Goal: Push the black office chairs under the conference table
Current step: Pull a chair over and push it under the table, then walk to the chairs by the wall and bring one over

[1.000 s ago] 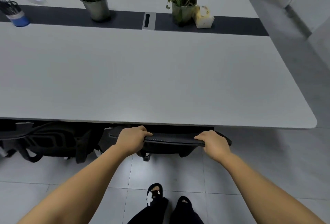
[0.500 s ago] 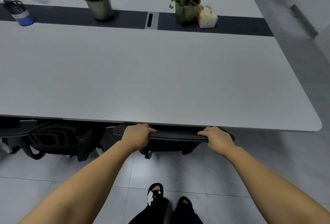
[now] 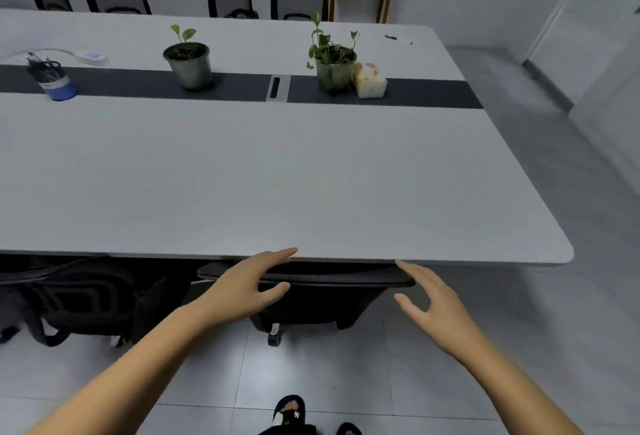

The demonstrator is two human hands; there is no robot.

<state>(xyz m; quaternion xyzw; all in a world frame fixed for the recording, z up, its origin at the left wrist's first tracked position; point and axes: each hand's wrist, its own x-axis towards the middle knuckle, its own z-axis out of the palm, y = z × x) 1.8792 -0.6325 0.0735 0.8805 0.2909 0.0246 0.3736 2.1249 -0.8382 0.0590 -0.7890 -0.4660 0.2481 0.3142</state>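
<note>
Near half of the pale grey conference table top bare, free to sweep across. Under its front edge, black office chair backrest and second black mesh chair fill the gap; grey tiled floor behind them open.

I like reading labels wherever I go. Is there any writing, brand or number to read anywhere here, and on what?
None can be read.
Blue pen cup: pale band, any print too blurred.
Power strip: bluish label, illegible.
Tissue pack: yellowish print, blurred.
Marker: too small.
Sandal: white emblem, no letters legible.
</note>
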